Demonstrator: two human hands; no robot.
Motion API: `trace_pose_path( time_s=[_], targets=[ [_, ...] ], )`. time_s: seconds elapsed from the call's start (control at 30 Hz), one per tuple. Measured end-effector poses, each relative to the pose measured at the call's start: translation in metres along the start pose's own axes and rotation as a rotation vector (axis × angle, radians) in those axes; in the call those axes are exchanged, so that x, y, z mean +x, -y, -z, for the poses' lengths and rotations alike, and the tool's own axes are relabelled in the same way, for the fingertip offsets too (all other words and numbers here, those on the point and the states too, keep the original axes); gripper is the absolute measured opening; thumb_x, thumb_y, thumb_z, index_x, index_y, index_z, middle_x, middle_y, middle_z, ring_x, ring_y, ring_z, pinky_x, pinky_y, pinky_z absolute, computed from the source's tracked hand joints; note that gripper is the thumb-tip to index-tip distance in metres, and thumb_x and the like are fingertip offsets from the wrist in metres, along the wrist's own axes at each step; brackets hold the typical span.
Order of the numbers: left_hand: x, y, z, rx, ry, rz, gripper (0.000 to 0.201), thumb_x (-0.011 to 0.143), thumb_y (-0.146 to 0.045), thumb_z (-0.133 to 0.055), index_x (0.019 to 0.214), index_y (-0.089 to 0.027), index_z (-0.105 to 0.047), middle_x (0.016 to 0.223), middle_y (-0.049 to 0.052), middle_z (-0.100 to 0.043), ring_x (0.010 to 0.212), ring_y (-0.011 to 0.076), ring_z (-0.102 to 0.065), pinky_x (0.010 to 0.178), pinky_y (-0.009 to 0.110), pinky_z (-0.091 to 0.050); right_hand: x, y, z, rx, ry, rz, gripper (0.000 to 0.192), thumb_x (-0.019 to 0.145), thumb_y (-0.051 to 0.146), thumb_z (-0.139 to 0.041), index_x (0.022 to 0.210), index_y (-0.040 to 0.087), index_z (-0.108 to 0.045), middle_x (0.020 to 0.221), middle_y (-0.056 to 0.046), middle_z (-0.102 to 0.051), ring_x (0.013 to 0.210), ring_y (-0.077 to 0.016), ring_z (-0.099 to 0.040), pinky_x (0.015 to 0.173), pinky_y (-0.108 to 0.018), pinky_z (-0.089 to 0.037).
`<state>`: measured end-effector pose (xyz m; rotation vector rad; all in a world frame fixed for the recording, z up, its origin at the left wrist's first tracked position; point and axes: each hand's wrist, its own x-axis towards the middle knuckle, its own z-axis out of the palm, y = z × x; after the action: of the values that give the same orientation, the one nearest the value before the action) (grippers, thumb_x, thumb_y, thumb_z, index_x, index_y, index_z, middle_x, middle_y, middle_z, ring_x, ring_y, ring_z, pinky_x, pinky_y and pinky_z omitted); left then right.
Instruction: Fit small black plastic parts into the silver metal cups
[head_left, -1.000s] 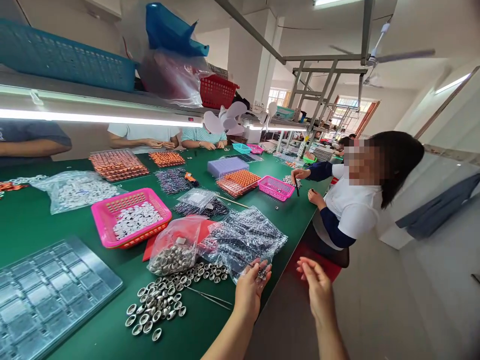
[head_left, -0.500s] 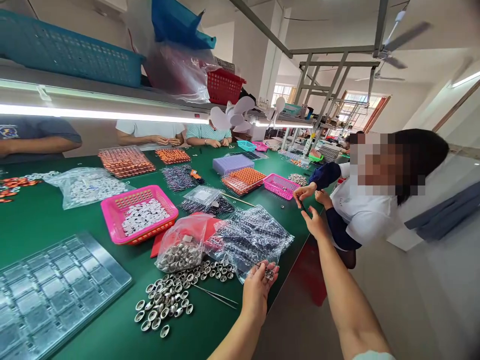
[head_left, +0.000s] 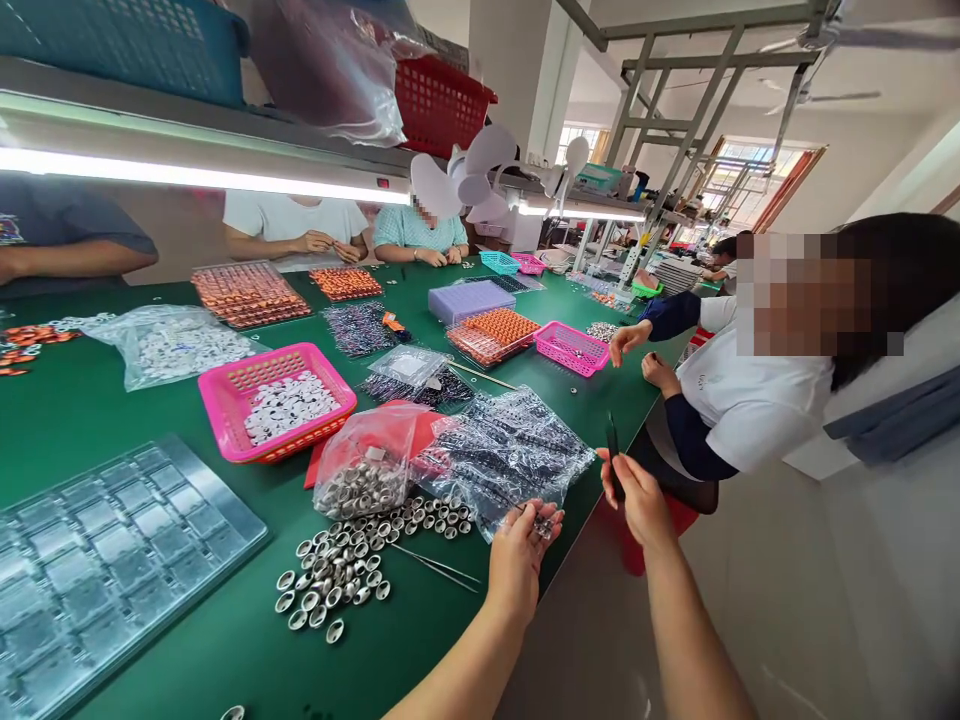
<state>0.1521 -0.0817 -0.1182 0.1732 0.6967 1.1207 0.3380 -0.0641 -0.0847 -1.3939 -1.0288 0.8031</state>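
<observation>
Left hand (head_left: 525, 545) cupped at the table's near edge, fingers curled around small metal parts (head_left: 541, 522). Right hand (head_left: 637, 495) just off that edge, closed on a thin dark tool (head_left: 613, 440) held upright. Loose metal rings (head_left: 337, 580) and tweezers (head_left: 439, 568) lay left of the left hand. Pink basket (head_left: 225, 400) sat farther in.

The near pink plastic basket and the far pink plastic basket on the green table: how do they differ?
The near pink plastic basket holds a heap of small white pieces; the far pink plastic basket looks almost bare inside. The near one appears larger and sits left of the bags; the far one sits by the seated co-worker's hand. Both are pink, rectangular, perforated, and stand upright on the green table.
</observation>
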Motion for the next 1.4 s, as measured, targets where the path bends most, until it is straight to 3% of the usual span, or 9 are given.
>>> trace_pose_path(
  time_s=[0.17, 0.33, 0.6, 0.73, 0.87, 1.0, 1.13, 1.3, 1.4],
  targets=[
    [-0.003, -0.002, -0.001, -0.001, 0.022, -0.007, 0.016, 0.083, -0.022, -0.067, 0.093, -0.012, -0.060, 0.089, 0.012, -0.071, 0.093, 0.0272, -0.070, 0.084, 0.035, -0.055, -0.091, -0.006, -0.016, 0.351, 0.042, -0.173, 0.044, 0.089, 0.049, -0.060, 0.123, 0.022, -0.058, 0.069, 0.002, -0.054, 0.048, -0.0083, -0.040, 0.041, -0.020, -0.028],
    [-0.005, -0.003, -0.001, 0.011, 0.025, -0.014, 0.018, 0.079, -0.020, -0.070, 0.092, -0.013, -0.059, 0.087, 0.010, -0.071, 0.089, 0.0254, -0.071, 0.086, 0.036, -0.053, -0.129, -0.020, -0.031, 0.465, 0.002, -0.311, 0.043, 0.082, 0.046, -0.069, 0.116, 0.022, -0.061, 0.073, 0.001, -0.055, 0.050, -0.0076, -0.042, 0.043, -0.020, -0.029],
    [-0.005, -0.002, 0.001, 0.022, 0.034, -0.024, 0.018, 0.079, -0.020, -0.069, 0.092, -0.013, -0.059, 0.089, 0.011, -0.070, 0.089, 0.0249, -0.071, 0.085, 0.036, -0.053, -0.145, -0.031, -0.046, 0.433, 0.022, -0.333, 0.043, 0.083, 0.053, -0.066, 0.114, 0.023, -0.066, 0.074, -0.001, -0.057, 0.050, -0.0087, -0.042, 0.042, -0.020, -0.027],
    [-0.005, -0.002, 0.001, 0.015, 0.030, -0.021, 0.017, 0.079, -0.021, -0.069, 0.092, -0.013, -0.059, 0.089, 0.011, -0.070, 0.088, 0.0249, -0.071, 0.083, 0.035, -0.053, -0.144, -0.030, -0.049, 0.496, 0.024, -0.348, 0.044, 0.084, 0.055, -0.063, 0.108, 0.019, -0.072, 0.078, -0.006, -0.060, 0.062, -0.0138, -0.049, 0.052, -0.024, -0.040],
    [-0.005, -0.004, -0.001, 0.006, 0.026, -0.012, 0.014, 0.080, -0.020, -0.067, 0.090, -0.013, -0.059, 0.088, 0.011, -0.070, 0.088, 0.0245, -0.070, 0.082, 0.034, -0.054, -0.144, -0.027, -0.054, 0.599, 0.029, -0.363, 0.035, 0.079, 0.045, -0.073, 0.103, 0.020, -0.072, 0.082, -0.006, -0.062, 0.074, -0.0172, -0.055, 0.065, -0.028, -0.047],
    [-0.006, -0.005, -0.002, 0.003, 0.017, 0.010, 0.013, 0.081, -0.019, -0.066, 0.091, -0.013, -0.059, 0.087, 0.010, -0.069, 0.088, 0.0240, -0.070, 0.078, 0.032, -0.054, -0.147, -0.024, -0.061, 0.621, 0.085, -0.333, 0.027, 0.083, 0.042, -0.070, 0.102, 0.023, -0.065, 0.081, -0.002, -0.060, 0.063, -0.0138, -0.055, 0.056, -0.026, -0.045],
    [-0.006, -0.005, -0.003, -0.002, 0.017, 0.009, 0.014, 0.080, -0.020, -0.067, 0.091, -0.014, -0.060, 0.087, 0.009, -0.069, 0.085, 0.0216, -0.069, 0.077, 0.030, -0.054, -0.149, -0.025, -0.062, 0.509, 0.098, -0.322, 0.035, 0.086, 0.049, -0.064, 0.108, 0.023, -0.060, 0.076, -0.001, -0.060, 0.049, -0.0120, -0.051, 0.044, -0.023, -0.038],
    [-0.006, -0.004, -0.002, -0.009, 0.028, 0.001, 0.015, 0.080, -0.021, -0.068, 0.090, -0.014, -0.060, 0.086, 0.008, -0.069, 0.084, 0.0208, -0.069, 0.079, 0.031, -0.054, -0.153, -0.032, -0.055, 0.444, 0.098, -0.309, 0.045, 0.085, 0.044, -0.067, 0.125, 0.025, -0.058, 0.086, -0.003, -0.061, 0.063, -0.0126, -0.052, 0.054, -0.024, -0.041],
    [-0.005, -0.003, -0.002, -0.009, 0.035, 0.003, 0.015, 0.080, -0.022, -0.068, 0.091, -0.013, -0.060, 0.086, 0.009, -0.069, 0.084, 0.0218, -0.069, 0.078, 0.032, -0.053, -0.156, -0.036, -0.050, 0.423, 0.111, -0.300, 0.042, 0.088, 0.045, -0.064, 0.124, 0.024, -0.060, 0.082, -0.003, -0.060, 0.059, -0.0117, -0.051, 0.050, -0.024, -0.039]
  ],
)
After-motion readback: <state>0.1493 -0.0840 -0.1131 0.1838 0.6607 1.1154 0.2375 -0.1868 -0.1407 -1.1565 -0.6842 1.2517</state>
